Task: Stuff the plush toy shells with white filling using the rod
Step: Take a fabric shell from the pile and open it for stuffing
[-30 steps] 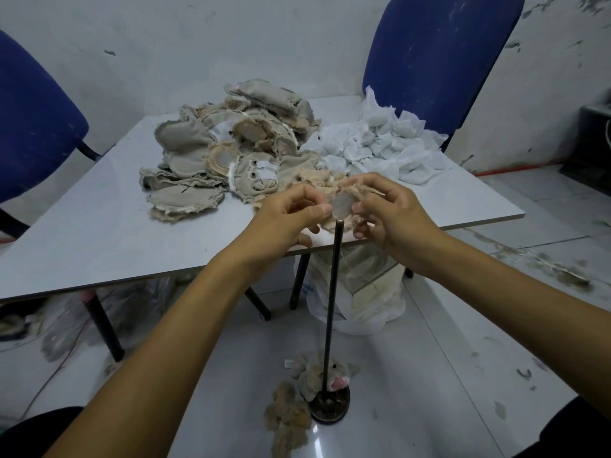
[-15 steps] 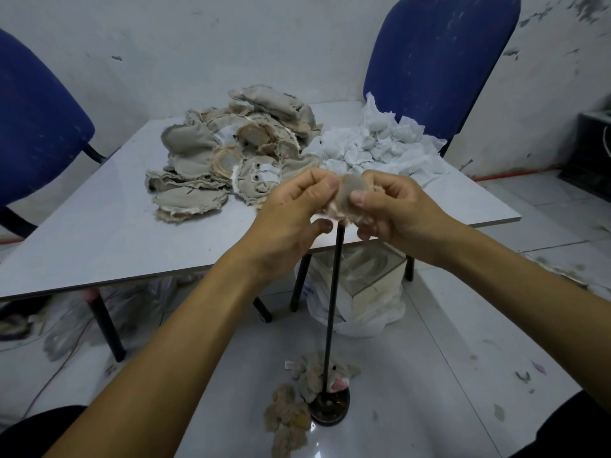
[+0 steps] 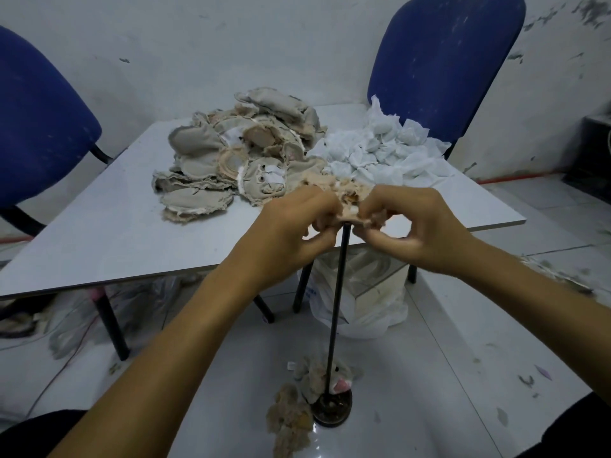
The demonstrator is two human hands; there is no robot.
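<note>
Beige fabric, 1 plush shell, sits over the top of the upright rod, just past the near table edge. Head view: the left hand and right hand both pinch the shell, fingers curled tight on either side of the rod tip. Whether filling is already inside appears uncertain; the fingers hide the opening.

Assessment: keep the shell centred on the tip and draw down evenly with both hands, so the rod does not pierce a seam.

Unstuffed shells are heaped on the far middle of the table, white filling touching them on the right. Rod base stands on the floor with scraps against it. Near table edge lies close behind the hands; open room is toward the person.
</note>
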